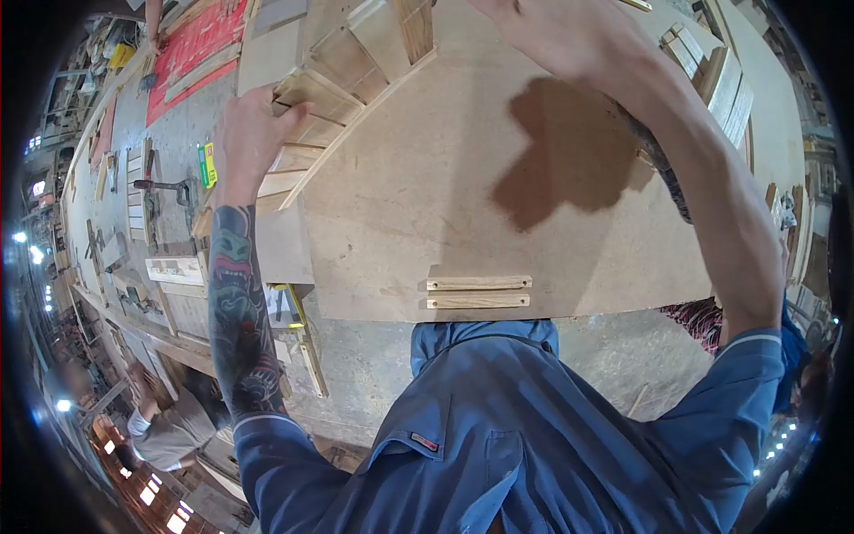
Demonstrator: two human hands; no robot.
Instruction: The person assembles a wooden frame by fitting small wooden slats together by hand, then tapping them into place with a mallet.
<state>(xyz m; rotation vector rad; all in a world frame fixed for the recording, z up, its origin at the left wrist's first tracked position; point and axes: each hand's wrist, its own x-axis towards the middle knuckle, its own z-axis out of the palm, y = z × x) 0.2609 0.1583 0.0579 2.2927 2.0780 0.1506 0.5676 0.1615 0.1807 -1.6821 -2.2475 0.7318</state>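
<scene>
A slatted wooden piece (342, 93) with a long pale edge strip lies at the upper left of the brown board (400, 196). My left hand (252, 133) is at its left side, thumb stretched out over the slats and the other fingers bent towards its edge; whether they grip it is hidden. My right hand (543, 31) reaches to the top edge of the view, beyond the board's middle, and its fingers are mostly cut off. Two short wooden strips (479, 285) with holes at their ends lie near the board's front edge.
A red sheet (196, 58) and a clamp-like tool (169, 185) are at the left, with a yellow-green box (207, 165) beside my left wrist. Stacked wooden pieces (712, 76) are at the upper right. Another person (173, 427) is at the lower left.
</scene>
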